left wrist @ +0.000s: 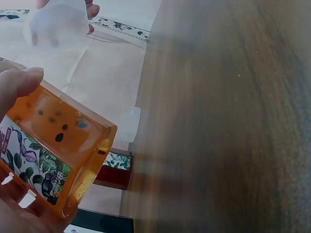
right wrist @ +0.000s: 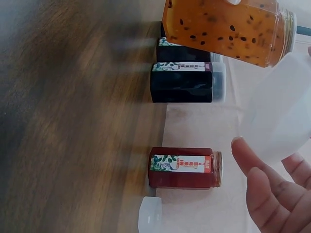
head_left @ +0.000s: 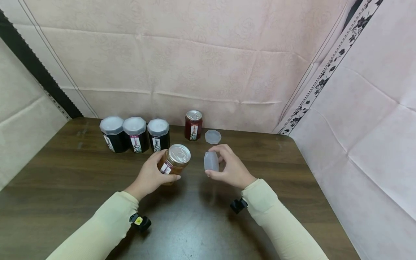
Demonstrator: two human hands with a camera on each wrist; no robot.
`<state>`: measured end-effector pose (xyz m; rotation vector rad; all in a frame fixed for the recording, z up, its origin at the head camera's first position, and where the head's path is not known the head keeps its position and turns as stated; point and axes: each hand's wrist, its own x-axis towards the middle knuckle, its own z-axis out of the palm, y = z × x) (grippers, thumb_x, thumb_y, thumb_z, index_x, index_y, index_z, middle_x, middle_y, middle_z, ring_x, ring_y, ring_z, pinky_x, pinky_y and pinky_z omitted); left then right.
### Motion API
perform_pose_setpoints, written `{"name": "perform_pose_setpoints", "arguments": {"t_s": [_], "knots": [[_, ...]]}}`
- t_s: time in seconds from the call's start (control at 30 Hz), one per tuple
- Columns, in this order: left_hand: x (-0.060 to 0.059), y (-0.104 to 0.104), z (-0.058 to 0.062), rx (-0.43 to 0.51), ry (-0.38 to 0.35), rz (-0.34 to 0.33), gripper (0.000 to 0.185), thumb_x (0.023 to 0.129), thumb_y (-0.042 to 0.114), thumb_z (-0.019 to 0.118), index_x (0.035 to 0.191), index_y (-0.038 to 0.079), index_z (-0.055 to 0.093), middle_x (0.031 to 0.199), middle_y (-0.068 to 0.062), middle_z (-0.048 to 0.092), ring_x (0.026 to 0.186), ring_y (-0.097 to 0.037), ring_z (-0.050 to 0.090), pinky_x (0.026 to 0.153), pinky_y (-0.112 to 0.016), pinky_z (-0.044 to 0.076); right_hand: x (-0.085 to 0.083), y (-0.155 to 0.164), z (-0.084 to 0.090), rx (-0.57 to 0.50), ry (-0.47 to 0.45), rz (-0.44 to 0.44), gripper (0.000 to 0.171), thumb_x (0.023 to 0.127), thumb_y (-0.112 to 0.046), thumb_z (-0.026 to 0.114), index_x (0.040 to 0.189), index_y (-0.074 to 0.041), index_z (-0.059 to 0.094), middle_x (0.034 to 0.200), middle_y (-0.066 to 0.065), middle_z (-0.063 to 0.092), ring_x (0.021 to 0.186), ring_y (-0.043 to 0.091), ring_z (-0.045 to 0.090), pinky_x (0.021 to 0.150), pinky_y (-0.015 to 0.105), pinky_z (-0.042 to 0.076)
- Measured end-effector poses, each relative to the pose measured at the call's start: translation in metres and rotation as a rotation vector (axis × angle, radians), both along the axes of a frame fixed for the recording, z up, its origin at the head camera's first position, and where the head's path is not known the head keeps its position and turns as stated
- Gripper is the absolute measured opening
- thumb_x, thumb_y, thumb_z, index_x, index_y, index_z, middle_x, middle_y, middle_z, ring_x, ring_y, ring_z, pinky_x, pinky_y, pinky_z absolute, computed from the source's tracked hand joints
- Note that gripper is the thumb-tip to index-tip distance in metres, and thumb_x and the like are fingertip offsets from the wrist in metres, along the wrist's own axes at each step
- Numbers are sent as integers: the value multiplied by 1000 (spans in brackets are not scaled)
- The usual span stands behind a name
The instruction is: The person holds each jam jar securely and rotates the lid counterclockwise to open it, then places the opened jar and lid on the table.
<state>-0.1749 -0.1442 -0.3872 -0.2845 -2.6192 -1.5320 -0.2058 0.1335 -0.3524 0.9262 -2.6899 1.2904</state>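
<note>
My left hand [head_left: 150,177] grips an octagonal glass jar of amber jam [head_left: 178,167], which tilts to the right with its silver ring-pull top facing up. Dark seeds show through the jam in both wrist views, and a printed label [left wrist: 36,165] is on its side. Just right of the jar, my right hand [head_left: 229,166] pinches a translucent plastic cap [head_left: 211,161] by its edges, turned on its side. Cap and jar are apart. In the right wrist view the cap [right wrist: 279,111] hides part of the fingers.
Behind the hands stands a red jam jar [head_left: 188,126] with a bare metal top. A loose translucent cap [head_left: 212,137] lies to its right. Three dark jars with whitish caps, the nearest to me a dark jar [head_left: 160,141], line the back left. A pale cloth [head_left: 195,72] hangs behind the wooden table [head_left: 188,224].
</note>
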Motion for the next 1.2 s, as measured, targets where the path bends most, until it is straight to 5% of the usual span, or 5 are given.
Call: {"name": "perform_pose_setpoints", "arguments": {"t_s": [0.23,0.53,1.2], "knots": [[-3,2,-1,8,0,13,83,70,22,86,140,4,43,134,-16,50,119,-34,49,98,-56,43,-1,1,1,-12,7,-18,58,78,-22,78,128,-15,51,126,0,47,91,21,60,70,47,55],[-6,3,1,14,-31,25,86,72,22,85,142,4,40,139,-18,46,125,-36,44,102,-58,39,-2,2,1,15,-4,-55,58,79,-25,78,129,-17,51,126,-1,48,91,17,61,70,31,54],[-16,10,0,5,-36,43,89,73,25,84,145,3,36,141,-18,46,126,-36,46,105,-57,37,-10,7,-10,-23,-23,-88,59,79,-27,79,129,-14,50,120,2,50,101,23,57,77,48,55]]}}
